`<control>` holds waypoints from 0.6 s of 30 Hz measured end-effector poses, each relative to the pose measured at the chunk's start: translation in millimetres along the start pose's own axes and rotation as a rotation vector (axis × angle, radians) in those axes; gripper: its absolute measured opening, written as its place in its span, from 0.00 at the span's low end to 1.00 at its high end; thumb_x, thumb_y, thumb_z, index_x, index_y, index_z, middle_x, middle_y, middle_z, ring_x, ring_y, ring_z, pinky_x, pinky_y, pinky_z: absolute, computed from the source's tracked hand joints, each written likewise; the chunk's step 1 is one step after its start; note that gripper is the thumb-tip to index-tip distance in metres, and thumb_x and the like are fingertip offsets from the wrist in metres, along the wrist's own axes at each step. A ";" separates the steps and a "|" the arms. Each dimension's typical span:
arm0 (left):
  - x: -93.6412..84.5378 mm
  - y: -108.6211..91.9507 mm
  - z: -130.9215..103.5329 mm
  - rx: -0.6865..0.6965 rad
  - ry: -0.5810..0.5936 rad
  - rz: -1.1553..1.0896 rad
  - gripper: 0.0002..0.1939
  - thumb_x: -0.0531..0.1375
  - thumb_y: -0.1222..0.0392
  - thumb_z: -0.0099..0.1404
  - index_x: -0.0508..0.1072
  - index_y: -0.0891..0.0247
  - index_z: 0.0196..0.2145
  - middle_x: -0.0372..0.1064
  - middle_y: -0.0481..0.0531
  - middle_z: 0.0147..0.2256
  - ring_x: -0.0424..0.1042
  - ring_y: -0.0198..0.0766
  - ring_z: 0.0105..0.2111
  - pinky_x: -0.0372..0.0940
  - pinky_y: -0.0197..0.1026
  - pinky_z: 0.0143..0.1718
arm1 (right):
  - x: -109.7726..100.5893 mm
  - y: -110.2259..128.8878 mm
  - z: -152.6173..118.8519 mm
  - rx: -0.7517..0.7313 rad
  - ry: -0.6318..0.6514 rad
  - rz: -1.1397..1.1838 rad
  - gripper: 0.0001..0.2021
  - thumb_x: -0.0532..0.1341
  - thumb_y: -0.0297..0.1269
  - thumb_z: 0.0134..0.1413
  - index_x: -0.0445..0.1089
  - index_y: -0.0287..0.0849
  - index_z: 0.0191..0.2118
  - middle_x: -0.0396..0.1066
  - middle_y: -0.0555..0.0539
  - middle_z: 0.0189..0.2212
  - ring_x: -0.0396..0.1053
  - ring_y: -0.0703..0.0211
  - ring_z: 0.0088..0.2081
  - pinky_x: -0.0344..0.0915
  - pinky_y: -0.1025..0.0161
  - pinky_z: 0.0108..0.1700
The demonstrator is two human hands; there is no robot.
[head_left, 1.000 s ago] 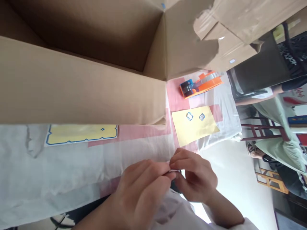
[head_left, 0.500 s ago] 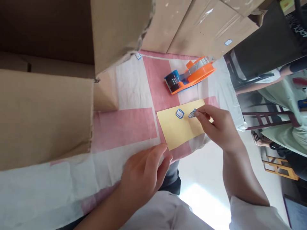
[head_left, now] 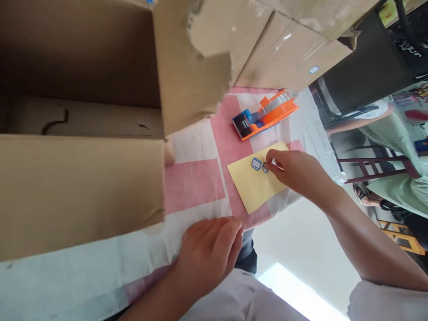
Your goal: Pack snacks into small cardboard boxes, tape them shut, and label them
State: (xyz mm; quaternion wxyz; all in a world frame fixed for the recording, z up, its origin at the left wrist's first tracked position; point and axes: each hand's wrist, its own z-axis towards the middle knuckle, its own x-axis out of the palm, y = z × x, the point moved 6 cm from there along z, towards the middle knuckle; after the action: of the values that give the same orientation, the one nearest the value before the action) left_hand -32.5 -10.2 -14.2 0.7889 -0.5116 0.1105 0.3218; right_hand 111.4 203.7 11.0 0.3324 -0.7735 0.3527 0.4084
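Note:
My right hand (head_left: pixel 294 174) pinches a small blue-bordered label (head_left: pixel 265 167) between thumb and fingertips, over a yellow sheet of paper (head_left: pixel 256 189). Fingers hide part of that label, and I cannot tell whether it touches the sheet. Just left of it, a second white label with a blue border (head_left: pixel 256 163) lies on the paper. My left hand (head_left: pixel 212 245) rests at the table's near edge, below the sheet's lower corner. Its fingers are curled in and pressed together, with nothing seen in them.
An orange and blue tape dispenser (head_left: pixel 265 115) stands beyond the sheet. A large cardboard box with raised flaps (head_left: pixel 80 191) fills the left. More taped boxes (head_left: pixel 284 58) line the back of the checked tablecloth (head_left: pixel 195 185). At far right, people sit near chairs.
My right hand has moved slightly left with its label, closer to the label on the sheet. My left hand's fingers have closed together. The view has shifted, showing more of the open box.

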 end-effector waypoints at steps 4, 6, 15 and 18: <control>-8.0 0.3 -3.9 0.017 0.030 -0.160 0.08 0.57 0.70 0.70 0.69 0.62 0.46 0.79 0.46 0.33 0.75 0.33 0.28 0.68 0.38 0.32 | 8.4 13.9 -16.1 0.007 -0.187 -0.008 0.10 0.55 0.36 0.66 0.75 0.46 0.41 0.79 0.48 0.32 0.73 0.55 0.31 0.53 0.62 0.30; -14.9 -0.3 -7.6 0.045 0.036 -0.249 0.08 0.55 0.71 0.70 0.69 0.62 0.44 0.79 0.45 0.33 0.75 0.32 0.28 0.67 0.38 0.33 | 13.6 20.3 -24.0 -0.008 -0.268 0.018 0.14 0.54 0.38 0.67 0.77 0.45 0.40 0.80 0.47 0.31 0.76 0.52 0.31 0.55 0.61 0.29; -116.5 25.4 -35.8 0.227 -0.099 0.068 0.11 0.55 0.76 0.65 0.68 0.60 0.37 0.77 0.44 0.29 0.67 0.32 0.22 0.64 0.40 0.27 | 25.0 -1.0 -28.0 -0.019 -0.320 0.115 0.20 0.56 0.52 0.64 0.83 0.50 0.32 0.77 0.46 0.20 0.73 0.49 0.19 0.59 0.60 0.18; -186.6 59.6 -43.5 -0.001 -0.278 0.201 0.12 0.57 0.74 0.65 0.69 0.57 0.40 0.78 0.44 0.31 0.73 0.33 0.26 0.68 0.38 0.30 | 2.2 25.5 -17.9 -0.208 -0.426 0.225 0.19 0.58 0.55 0.63 0.81 0.49 0.43 0.80 0.45 0.29 0.78 0.49 0.28 0.70 0.58 0.24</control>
State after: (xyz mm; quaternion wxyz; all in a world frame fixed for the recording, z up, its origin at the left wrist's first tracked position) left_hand -206.2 -106.0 16.2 0.7600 -0.4491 0.0509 0.4669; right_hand 98.6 175.2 11.3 0.2702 -0.6561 0.3148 0.6305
